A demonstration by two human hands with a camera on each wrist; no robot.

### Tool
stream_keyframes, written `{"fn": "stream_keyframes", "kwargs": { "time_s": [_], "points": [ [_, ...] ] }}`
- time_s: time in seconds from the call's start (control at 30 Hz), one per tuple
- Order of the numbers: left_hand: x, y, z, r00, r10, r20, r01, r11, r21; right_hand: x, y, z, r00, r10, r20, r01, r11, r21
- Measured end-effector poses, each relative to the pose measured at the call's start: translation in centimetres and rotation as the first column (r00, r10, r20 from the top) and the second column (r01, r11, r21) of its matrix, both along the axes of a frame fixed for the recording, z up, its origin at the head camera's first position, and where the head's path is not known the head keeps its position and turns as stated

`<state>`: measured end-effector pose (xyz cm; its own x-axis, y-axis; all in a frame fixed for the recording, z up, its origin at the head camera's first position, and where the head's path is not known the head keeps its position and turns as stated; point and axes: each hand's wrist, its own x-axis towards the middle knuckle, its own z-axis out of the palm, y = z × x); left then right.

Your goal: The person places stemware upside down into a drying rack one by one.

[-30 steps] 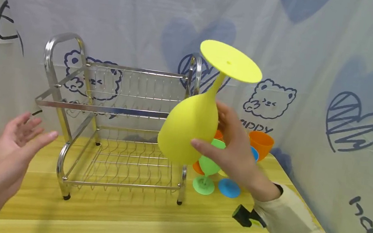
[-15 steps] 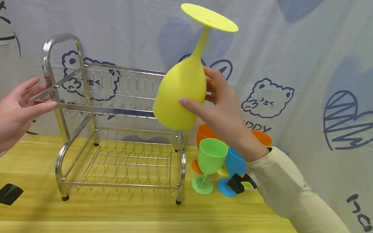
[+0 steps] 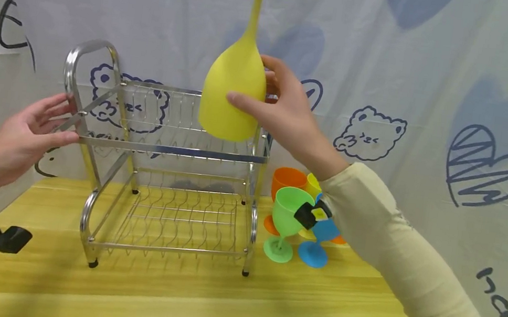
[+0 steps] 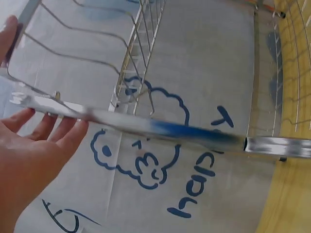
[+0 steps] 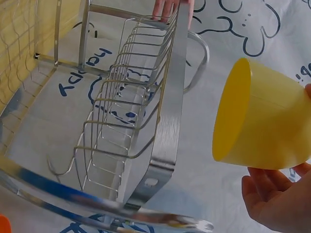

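My right hand (image 3: 283,112) grips the bowl of a big yellow goblet (image 3: 235,90), held upside down with its round foot at the top edge of the head view. The goblet hangs just above the right end of the upper tier of a two-tier steel dish rack (image 3: 167,149). In the right wrist view the goblet's mouth (image 5: 231,119) faces the rack's upper wire shelf (image 5: 141,116). My left hand (image 3: 30,136) holds the left end of the rack's upper rail, fingers along the metal bar (image 4: 73,110). Both tiers hold nothing.
Several small goblets stand on the wooden table (image 3: 217,302) right of the rack: a green one (image 3: 286,223), a blue one (image 3: 317,240), orange ones (image 3: 286,181) behind. A white printed sheet (image 3: 436,70) hangs close behind and to the right.
My right hand has lifted the yellow goblet up and to the left, from beside the rack to above its upper tier. My left hand has risen and taken the rack's left rail.
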<state>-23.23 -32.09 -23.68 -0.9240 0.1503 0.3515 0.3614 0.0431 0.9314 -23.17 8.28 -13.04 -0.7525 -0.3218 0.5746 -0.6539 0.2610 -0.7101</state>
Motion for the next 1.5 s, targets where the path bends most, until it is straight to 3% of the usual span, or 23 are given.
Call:
{"fn": "stream_keyframes", "kwargs": {
  "time_s": [0.1, 0.33, 0.53, 0.87, 1.03, 1.23, 1.5],
  "points": [
    [-0.3, -0.3, 0.0, 1.0, 0.009, -0.025, -0.01, 0.999, -0.039, -0.5, -1.0, 0.3, 1.0, -0.019, 0.02, 0.018, 1.0, 0.006],
    [-0.6, -0.7, -0.5, 0.998, -0.024, -0.059, 0.025, 0.999, 0.025, -1.8, -4.6, 0.9, 0.995, -0.008, 0.097, 0.009, 1.0, -0.007],
    [-0.8, -0.7, -0.7, 0.998, -0.009, -0.059, 0.011, 1.0, 0.02, -2.6, -8.0, 1.0, 0.987, -0.002, 0.16, 0.001, 1.0, 0.002],
    [-1.3, -0.3, -0.9, 0.997, 0.027, -0.073, -0.03, 0.999, -0.027, -4.0, -13.0, 0.4, 0.971, -0.029, 0.235, 0.027, 1.0, 0.016],
    [-1.3, -0.2, -1.2, 0.996, 0.017, -0.083, -0.02, 0.999, -0.035, -4.5, -15.4, -0.4, 0.958, -0.067, 0.278, 0.061, 0.998, 0.031],
    [-1.3, -0.2, -1.5, 0.997, 0.017, -0.081, -0.022, 0.998, -0.06, -5.1, -18.3, -0.9, 0.94, -0.173, 0.292, 0.137, 0.981, 0.141],
    [-1.1, -0.2, -1.5, 0.996, -0.013, -0.083, 0.011, 1.0, -0.018, -5.1, -20.0, -0.7, 0.928, -0.291, 0.232, 0.209, 0.924, 0.32]
  ]
}}
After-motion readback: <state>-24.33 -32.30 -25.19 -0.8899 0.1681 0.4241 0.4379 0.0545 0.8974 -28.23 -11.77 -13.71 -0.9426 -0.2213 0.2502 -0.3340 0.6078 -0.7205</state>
